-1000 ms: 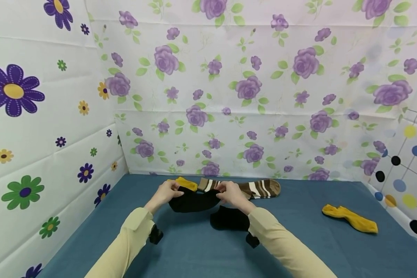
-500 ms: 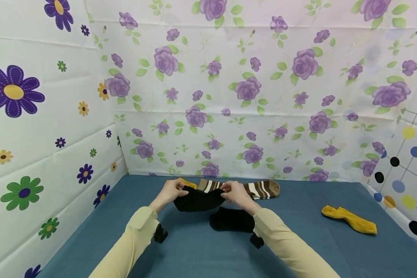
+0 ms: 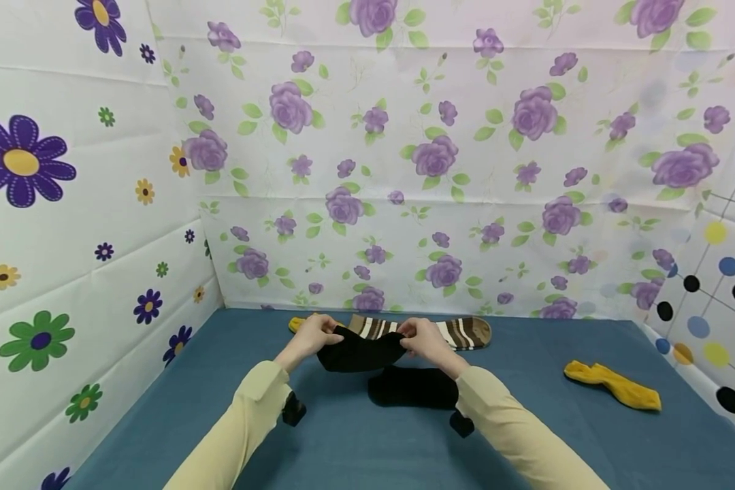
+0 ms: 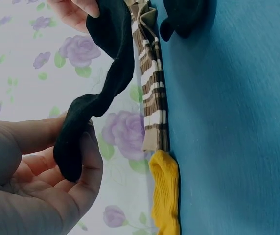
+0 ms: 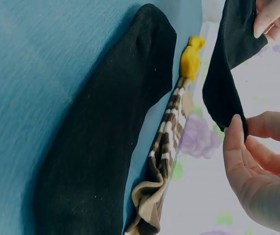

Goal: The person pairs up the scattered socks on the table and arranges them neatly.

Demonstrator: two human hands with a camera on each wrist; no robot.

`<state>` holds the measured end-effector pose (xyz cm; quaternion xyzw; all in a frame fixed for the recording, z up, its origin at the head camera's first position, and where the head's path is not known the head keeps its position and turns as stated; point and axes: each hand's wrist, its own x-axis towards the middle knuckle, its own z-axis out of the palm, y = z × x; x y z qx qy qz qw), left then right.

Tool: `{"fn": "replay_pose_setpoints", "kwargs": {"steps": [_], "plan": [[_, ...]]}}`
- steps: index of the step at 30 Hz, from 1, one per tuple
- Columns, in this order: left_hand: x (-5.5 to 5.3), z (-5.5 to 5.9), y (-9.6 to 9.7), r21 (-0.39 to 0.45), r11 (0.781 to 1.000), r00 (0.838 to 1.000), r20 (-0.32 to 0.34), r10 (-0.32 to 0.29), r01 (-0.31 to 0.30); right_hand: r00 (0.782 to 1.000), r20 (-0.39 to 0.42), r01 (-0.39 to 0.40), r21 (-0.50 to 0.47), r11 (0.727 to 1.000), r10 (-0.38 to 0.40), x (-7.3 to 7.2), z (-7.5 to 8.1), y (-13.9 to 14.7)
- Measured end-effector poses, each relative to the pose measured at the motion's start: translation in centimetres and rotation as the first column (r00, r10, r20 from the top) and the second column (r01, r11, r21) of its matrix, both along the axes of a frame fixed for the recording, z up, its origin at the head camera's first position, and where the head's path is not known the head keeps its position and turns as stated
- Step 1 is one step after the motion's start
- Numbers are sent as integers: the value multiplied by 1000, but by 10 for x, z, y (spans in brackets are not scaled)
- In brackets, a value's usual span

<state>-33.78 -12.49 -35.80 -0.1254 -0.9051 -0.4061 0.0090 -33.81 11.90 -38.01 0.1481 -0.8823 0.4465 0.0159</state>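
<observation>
Purple roses covered the backdrop (image 3: 367,150) at the far side, and blue cloth lay over the bench (image 3: 355,449) in front of it. And the middle of it all was the raised black sock (image 3: 361,354), up off the cloth, strung between two hands! Its long axis ran left to right, the body dipping in a shallow sag. At the left end, the left hand (image 3: 311,336) had it pinched between thumb and fingers; at the right end, the right hand (image 3: 427,341) had its own neat pinch, thumb against fingers, fabric caught between.

Now for the relation that counted: the second black sock (image 3: 413,389) lay flat on the bench, below the raised one, nearer the person and a shade to the right. Its long axis ran left to right too, so the pair were roughly parallel, one up, one down. Which hand was closer? The right, clearly; its sleeve (image 3: 496,415) even hid the lying sock's right end.

Beyond them, along the far edge, stretched the striped sock (image 3: 468,333), with a yellow sock (image 4: 164,171) just beside its left end; touching or not, no telling. Well apart, far off to the right, lay another yellow sock (image 3: 615,386).
</observation>
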Motion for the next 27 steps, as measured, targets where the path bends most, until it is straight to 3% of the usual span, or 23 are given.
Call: {"fn": "replay_pose_setpoints", "kwargs": {"steps": [14, 27], "plan": [[-1, -2, 13, 20, 1000, 999, 39, -4, 4, 1000, 3, 21, -12, 1000, -21, 2, -1, 20], [-2, 2, 24, 12, 999, 999, 16, -31, 31, 999, 3, 33, -29, 999, -33, 4, -1, 35]]}}
